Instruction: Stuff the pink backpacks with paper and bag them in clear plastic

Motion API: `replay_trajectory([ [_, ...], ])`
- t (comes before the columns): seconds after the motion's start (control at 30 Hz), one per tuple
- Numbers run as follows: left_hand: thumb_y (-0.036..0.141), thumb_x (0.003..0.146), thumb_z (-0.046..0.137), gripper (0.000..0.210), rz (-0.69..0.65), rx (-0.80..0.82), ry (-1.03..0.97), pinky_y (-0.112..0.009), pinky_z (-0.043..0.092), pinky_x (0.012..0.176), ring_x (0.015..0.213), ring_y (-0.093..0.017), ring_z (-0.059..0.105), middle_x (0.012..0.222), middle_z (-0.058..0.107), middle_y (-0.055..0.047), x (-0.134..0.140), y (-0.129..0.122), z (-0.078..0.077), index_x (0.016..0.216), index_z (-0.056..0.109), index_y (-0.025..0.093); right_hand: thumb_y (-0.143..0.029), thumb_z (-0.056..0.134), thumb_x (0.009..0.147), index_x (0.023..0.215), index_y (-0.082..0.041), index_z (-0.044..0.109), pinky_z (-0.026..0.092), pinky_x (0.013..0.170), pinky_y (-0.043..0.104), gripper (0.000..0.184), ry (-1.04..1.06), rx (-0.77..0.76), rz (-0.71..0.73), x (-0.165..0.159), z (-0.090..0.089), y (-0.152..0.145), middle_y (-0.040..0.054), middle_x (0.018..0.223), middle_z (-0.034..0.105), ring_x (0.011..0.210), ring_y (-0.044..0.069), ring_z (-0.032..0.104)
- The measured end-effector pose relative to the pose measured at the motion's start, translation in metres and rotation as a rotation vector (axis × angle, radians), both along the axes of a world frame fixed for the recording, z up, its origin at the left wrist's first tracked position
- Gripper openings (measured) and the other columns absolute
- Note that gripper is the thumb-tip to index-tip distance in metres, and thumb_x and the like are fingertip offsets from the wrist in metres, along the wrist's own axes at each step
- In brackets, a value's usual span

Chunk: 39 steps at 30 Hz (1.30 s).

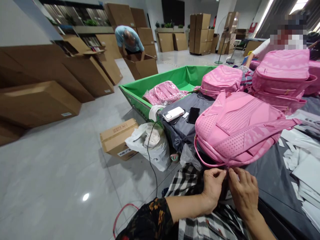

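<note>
A pink backpack [240, 123] lies on the dark grey cloth-covered table, its perforated back panel and shoulder straps facing up. At its near edge, my left hand [213, 186] has thumb and forefinger pinched together. My right hand [243, 188] is closed in a similar pinch just beside it, the fingertips of both almost meeting under the backpack's edge. Whatever small piece sits between the fingers is too small to make out. Another pink backpack [222, 80] lies behind this one, and a stack of pink backpacks [282, 70] rises to the right.
A black phone [193, 115] and a white power bank [173, 114] with a cable lie left of the backpack. White sheets [308, 166] cover the right side. Beyond are a green bin [140, 85], a white bag [157, 155], a carton [120, 136] and two people.
</note>
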<state>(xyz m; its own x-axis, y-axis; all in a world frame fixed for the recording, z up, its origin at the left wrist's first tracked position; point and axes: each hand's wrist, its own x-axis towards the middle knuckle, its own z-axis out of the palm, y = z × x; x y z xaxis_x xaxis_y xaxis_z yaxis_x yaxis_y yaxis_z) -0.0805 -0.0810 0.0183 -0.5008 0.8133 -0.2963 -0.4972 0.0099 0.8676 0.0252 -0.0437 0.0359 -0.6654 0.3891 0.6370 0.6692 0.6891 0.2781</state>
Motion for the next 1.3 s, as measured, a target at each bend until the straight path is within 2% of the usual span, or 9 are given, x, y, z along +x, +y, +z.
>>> replay_trajectory([
  [0.2,0.044,0.068,0.072,0.034,-0.152,0.002,-0.058,-0.026,0.035,0.059,0.058,-0.011,0.042,0.059,0.061,-0.001,-0.004,-0.004,0.024,0.066,0.078,0.011,-0.023,0.046,0.097,0.103,-0.015,0.063,0.037,0.080,0.037,0.020,-0.048,-0.050,0.020,0.000,0.008,-0.003,0.0136,0.098,0.067,0.094,0.025,0.057],
  [0.3,0.040,0.069,0.075,0.029,-0.238,0.068,-0.080,-0.028,0.043,0.068,0.067,-0.015,0.055,0.071,0.070,-0.005,-0.013,-0.016,0.031,0.077,0.081,0.014,-0.020,0.046,0.100,0.099,-0.016,0.063,0.036,0.076,0.036,0.017,0.008,-0.033,0.054,-0.001,0.009,0.001,0.0109,0.091,0.068,0.087,0.022,0.057],
  [0.47,0.036,0.063,0.084,0.029,-0.082,0.037,-0.201,-0.036,0.047,0.096,0.092,-0.023,0.066,0.090,0.077,-0.008,-0.017,-0.019,0.012,0.084,0.079,0.016,-0.019,0.051,0.102,0.091,-0.018,0.064,0.035,0.073,0.032,0.017,0.179,-0.184,0.103,-0.002,0.016,0.005,0.0033,0.079,0.069,0.073,0.016,0.059],
  [0.67,0.054,0.061,0.090,0.052,-0.326,0.273,-0.607,-0.045,0.046,0.107,0.108,-0.031,0.069,0.100,0.078,-0.014,0.007,0.007,-0.004,0.094,0.079,0.016,-0.049,0.048,0.103,0.074,-0.021,0.065,0.037,0.063,0.029,0.044,0.362,-0.515,0.038,0.001,0.018,0.010,0.0003,0.067,0.069,0.053,0.012,0.053],
  [0.8,0.054,0.066,0.089,0.055,-0.392,0.320,-0.533,-0.045,0.045,0.109,0.112,-0.031,0.069,0.108,0.077,-0.014,0.005,0.008,-0.010,0.104,0.079,0.015,-0.066,0.050,0.095,0.075,-0.022,0.070,0.042,0.059,0.029,0.052,0.519,-0.777,-0.038,0.002,0.012,0.013,0.0020,0.069,0.072,0.052,0.015,0.054],
  [0.9,0.050,0.067,0.090,0.056,-0.413,0.333,-0.411,-0.044,0.043,0.111,0.114,-0.029,0.068,0.114,0.076,-0.014,-0.002,0.008,-0.016,0.110,0.077,0.016,-0.068,0.055,0.089,0.069,-0.021,0.068,0.044,0.058,0.029,0.052,0.630,-0.921,-0.061,-0.001,0.008,0.015,0.0033,0.065,0.068,0.056,0.016,0.056],
  [1.0,0.049,0.061,0.093,0.056,-0.391,0.239,-0.339,-0.042,0.046,0.108,0.110,-0.028,0.069,0.109,0.078,-0.010,-0.003,0.006,-0.020,0.105,0.077,0.019,-0.066,0.058,0.086,0.072,-0.020,0.068,0.047,0.059,0.029,0.049,0.780,-0.990,-0.090,0.006,0.004,0.012,0.0051,0.070,0.069,0.065,0.019,0.060],
  [1.13,0.050,0.057,0.095,0.054,-0.322,0.030,-0.236,-0.036,0.053,0.097,0.099,-0.025,0.071,0.101,0.078,-0.005,-0.004,-0.001,-0.028,0.099,0.076,0.021,-0.061,0.059,0.086,0.085,-0.018,0.071,0.049,0.060,0.029,0.044,0.987,-0.937,-0.302,0.073,0.000,0.006,0.0056,0.077,0.071,0.065,0.018,0.062],
  [1.3,0.041,0.049,0.098,0.063,-0.313,-0.087,-0.315,-0.032,0.061,0.082,0.090,-0.024,0.075,0.094,0.079,-0.004,-0.018,0.009,-0.054,0.103,0.074,0.021,-0.069,0.057,0.076,0.081,-0.018,0.070,0.049,0.066,0.034,0.053,1.129,-0.474,-0.925,0.248,0.028,-0.037,0.0102,0.078,0.070,0.070,0.022,0.063],
])
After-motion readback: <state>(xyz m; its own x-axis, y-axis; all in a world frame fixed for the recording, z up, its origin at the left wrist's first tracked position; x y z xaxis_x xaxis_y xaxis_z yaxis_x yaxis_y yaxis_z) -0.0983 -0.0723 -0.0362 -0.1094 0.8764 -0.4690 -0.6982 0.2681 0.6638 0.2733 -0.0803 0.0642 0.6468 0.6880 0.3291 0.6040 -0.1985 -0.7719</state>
